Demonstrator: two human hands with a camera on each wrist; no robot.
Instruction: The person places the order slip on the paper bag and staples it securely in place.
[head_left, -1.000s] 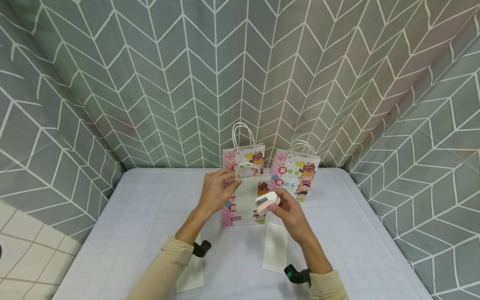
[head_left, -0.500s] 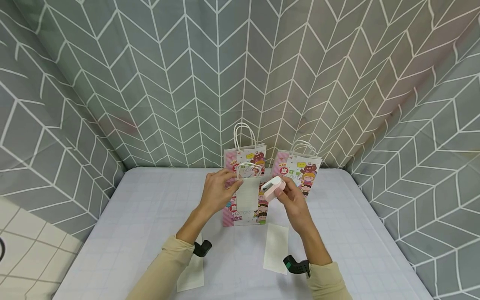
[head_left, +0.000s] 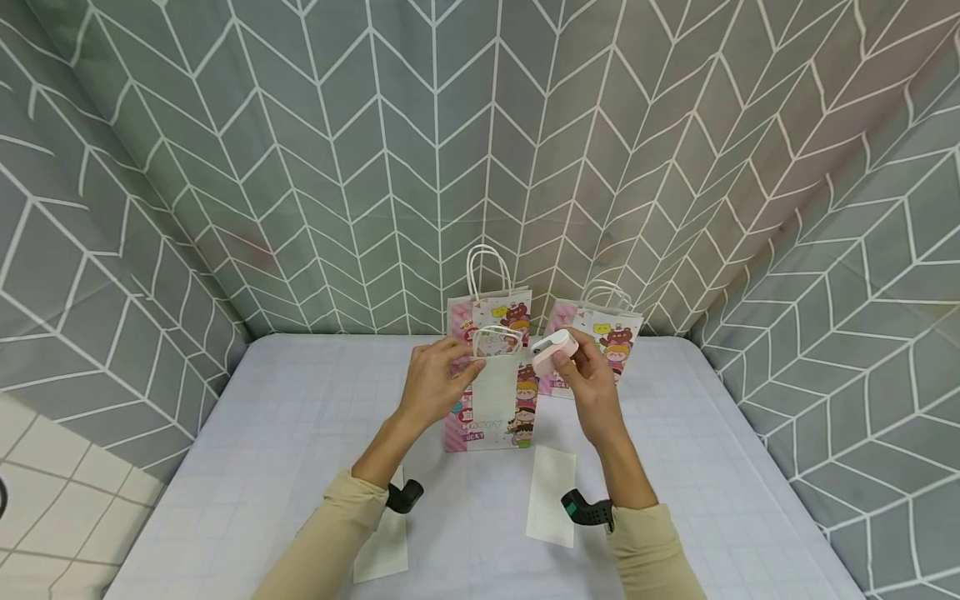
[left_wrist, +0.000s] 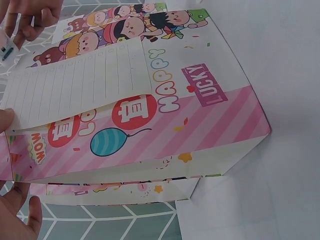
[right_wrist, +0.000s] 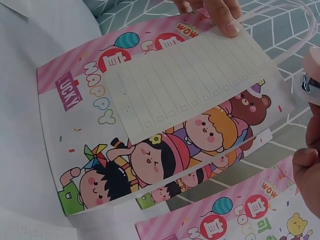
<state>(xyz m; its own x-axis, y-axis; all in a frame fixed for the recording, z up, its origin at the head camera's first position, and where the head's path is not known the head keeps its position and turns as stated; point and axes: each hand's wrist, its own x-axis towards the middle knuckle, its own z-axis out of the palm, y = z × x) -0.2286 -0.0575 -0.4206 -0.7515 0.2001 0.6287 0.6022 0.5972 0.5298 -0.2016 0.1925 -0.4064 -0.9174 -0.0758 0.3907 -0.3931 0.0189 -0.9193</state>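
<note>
In the head view my left hand [head_left: 437, 379] pinches a lined note sheet [head_left: 495, 390] against the top edge of the front paper gift bag [head_left: 491, 437]. The bag stands upright, with cartoon figures, pink stripes and white twisted handles [head_left: 498, 329]. The left wrist view has the thumb [left_wrist: 6, 120] over the sheet and other fingers [left_wrist: 22, 212] behind the bag's rim. My right hand [head_left: 591, 390] grips a small pink-and-white stapler [head_left: 555, 352], raised just right of the bag's top. Its metal mouth [right_wrist: 306, 82] points toward the bag in the right wrist view.
Directly behind stands a matching gift bag [head_left: 517, 315], and a third bag [head_left: 621, 342] is at the back right. Two more paper slips lie on the white-covered table [head_left: 300, 433]: one slip [head_left: 551, 500] front right, another slip [head_left: 384, 550] under the left forearm. A patterned curtain [head_left: 420, 167] surrounds the table.
My right hand has risen with the stapler, up and slightly right to the level of the bag's rim. The left hand keeps its pinch on the sheet and bag.
</note>
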